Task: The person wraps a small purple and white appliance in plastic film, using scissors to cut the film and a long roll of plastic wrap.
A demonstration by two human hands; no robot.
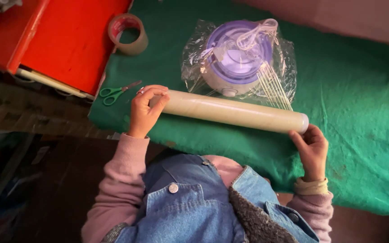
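A long roll of cling film (232,111) lies across the green cloth (352,90), just before a purple-lidded appliance (236,58) wrapped in clear film; left hand (144,110) curls around one end; right hand (312,150) cups the other, fingers bent.

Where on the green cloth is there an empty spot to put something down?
The green cloth is bare right of the wrapped purple appliance, out to its far edge. Another bare strip lies below the film roll, between both hands. It is crowded near the tape roll and green scissors.
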